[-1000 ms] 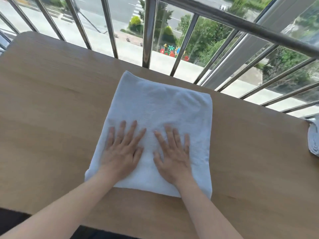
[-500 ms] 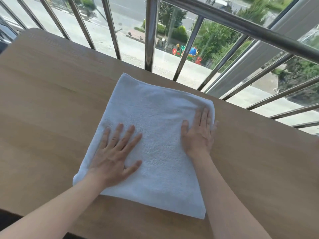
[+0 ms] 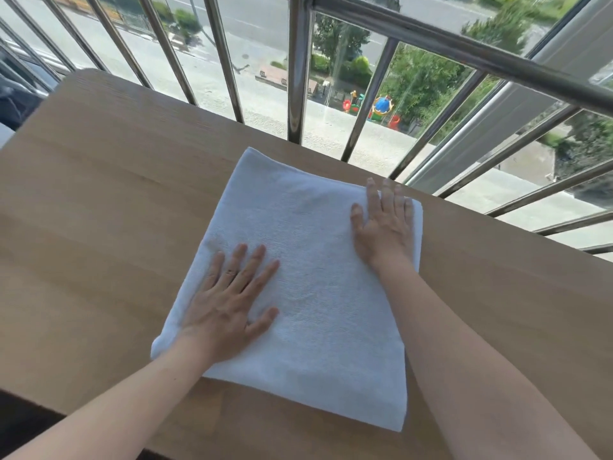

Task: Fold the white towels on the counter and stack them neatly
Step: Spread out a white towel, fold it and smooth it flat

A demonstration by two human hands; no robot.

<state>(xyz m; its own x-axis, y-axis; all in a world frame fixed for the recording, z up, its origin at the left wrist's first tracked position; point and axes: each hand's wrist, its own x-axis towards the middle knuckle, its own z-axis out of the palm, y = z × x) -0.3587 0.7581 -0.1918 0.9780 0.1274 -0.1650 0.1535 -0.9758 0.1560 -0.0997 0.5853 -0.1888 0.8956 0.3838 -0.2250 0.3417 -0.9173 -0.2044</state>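
Here, a person's two bare hands lie flat on a white towel (image 3: pixel 315 287) spread on a light wooden counter (image 3: pixel 99 200). The towel forms a roughly square shape with its corners turned slightly, so one corner points away from the person.

The left hand (image 3: pixel 229 307) rests palm down, fingers spread wide and fully extended, gripping nothing. Beneath it lies the towel's near left portion, and the towel's left edge runs just beyond its little finger.

The right hand (image 3: pixel 384 224) also lies palm down, fingers straight and close together, holding nothing. It sits farther forward than the left hand, over the towel's far right corner, and its fingertips reach the towel's far edge. The towel's right edge runs just beside this hand and its wrist.

Between the two hands the cloth lies smooth. Beyond the right hand's fingertips, a metal railing (image 3: pixel 295 71) stands along the counter's far edge, with a street and trees far below.
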